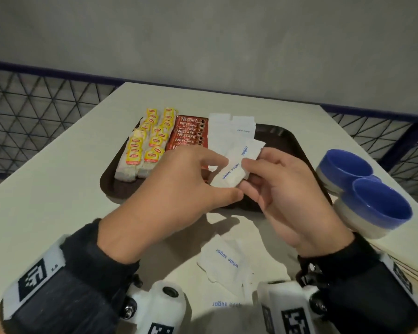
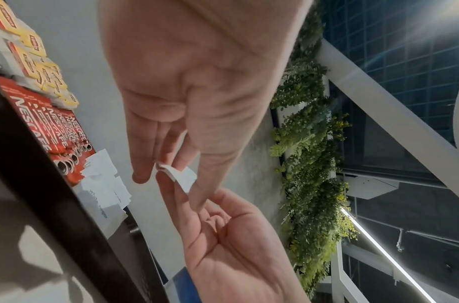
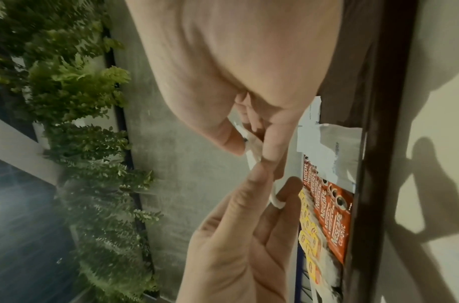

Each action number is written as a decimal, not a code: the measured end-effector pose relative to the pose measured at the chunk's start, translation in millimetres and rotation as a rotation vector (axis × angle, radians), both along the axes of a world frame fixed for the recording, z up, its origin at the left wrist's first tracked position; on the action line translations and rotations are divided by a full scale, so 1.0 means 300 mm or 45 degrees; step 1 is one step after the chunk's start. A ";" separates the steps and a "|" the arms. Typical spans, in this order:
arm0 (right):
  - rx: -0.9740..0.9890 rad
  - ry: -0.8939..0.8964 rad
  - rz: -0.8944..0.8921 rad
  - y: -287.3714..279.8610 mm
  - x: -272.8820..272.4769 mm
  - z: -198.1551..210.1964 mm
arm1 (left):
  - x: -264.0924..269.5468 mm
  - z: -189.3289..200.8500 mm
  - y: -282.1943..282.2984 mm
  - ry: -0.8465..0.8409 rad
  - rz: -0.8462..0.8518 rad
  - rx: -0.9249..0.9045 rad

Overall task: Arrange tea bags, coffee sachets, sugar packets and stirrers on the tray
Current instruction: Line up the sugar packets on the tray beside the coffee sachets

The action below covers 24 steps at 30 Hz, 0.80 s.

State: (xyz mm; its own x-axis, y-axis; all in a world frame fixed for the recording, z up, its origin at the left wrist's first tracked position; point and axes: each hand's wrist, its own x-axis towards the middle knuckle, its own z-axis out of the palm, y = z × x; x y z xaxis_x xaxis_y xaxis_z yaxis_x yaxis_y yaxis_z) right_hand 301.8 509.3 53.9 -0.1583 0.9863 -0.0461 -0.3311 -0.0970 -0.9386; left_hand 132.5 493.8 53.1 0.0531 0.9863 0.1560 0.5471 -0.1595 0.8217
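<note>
both hands pinching "white sugar" packets over the tray

left hand (image 1: 179, 182) and right hand (image 1: 282, 186) each grip the held sugar packets (image 1: 237, 162) above the dark tray (image 1: 111, 186); on it lie yellow "lipton" tea bags (image 1: 147, 141), red "nescafé classic" sachets (image 1: 190, 133), more sugar packets (image 1: 223, 131); loose "white sugar" packets (image 1: 227, 259) on the table.

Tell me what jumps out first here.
Both hands, left hand and right hand, pinch white sugar packets over the dark tray's near edge. Behind them lie yellow Lipton tea bags and red Nescafe sachets; two blue bowls sit right.
</note>
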 end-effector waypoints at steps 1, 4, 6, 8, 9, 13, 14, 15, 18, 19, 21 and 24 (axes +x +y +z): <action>0.011 0.016 -0.005 -0.002 0.004 0.003 | -0.004 -0.006 0.003 -0.041 0.017 -0.001; 0.068 0.072 -0.080 -0.008 0.021 0.019 | -0.008 -0.002 0.004 -0.105 0.025 0.051; 0.140 0.065 -0.092 -0.018 0.028 0.031 | -0.009 0.002 0.006 -0.152 -0.007 0.080; 0.231 -0.006 -0.096 -0.031 0.022 0.041 | -0.006 0.003 0.005 -0.257 -0.028 0.047; 0.283 -0.041 -0.109 -0.038 0.017 0.044 | -0.003 0.006 0.004 -0.330 -0.031 0.014; 0.470 -0.205 -0.308 -0.052 0.024 0.055 | 0.000 0.014 0.009 -0.628 0.003 -0.103; 0.526 -0.293 -0.368 -0.053 0.033 0.057 | 0.000 0.018 0.010 -0.717 0.026 -0.118; 0.592 -0.384 -0.415 -0.055 0.042 0.058 | 0.000 0.021 0.011 -0.800 0.043 -0.134; 0.850 -0.647 -0.426 -0.057 0.055 0.050 | 0.008 0.032 0.010 -0.992 0.050 -0.197; 0.932 -0.768 -0.407 -0.056 0.055 0.045 | 0.010 0.034 0.008 -1.032 0.032 -0.220; 1.069 -1.012 -0.373 -0.053 0.054 0.035 | 0.014 0.040 0.005 -1.086 -0.006 -0.250; 1.162 -1.156 -0.309 -0.054 0.050 0.026 | 0.012 0.041 0.004 -1.148 -0.070 -0.254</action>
State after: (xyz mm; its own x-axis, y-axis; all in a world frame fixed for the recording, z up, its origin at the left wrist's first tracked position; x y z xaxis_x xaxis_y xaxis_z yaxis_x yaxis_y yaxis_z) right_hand 316.9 493.1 61.8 -0.2397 0.7175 0.6540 0.5312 0.6608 -0.5303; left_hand 135.9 495.1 65.3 0.0414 0.9991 -0.0113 -0.3173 0.0239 0.9480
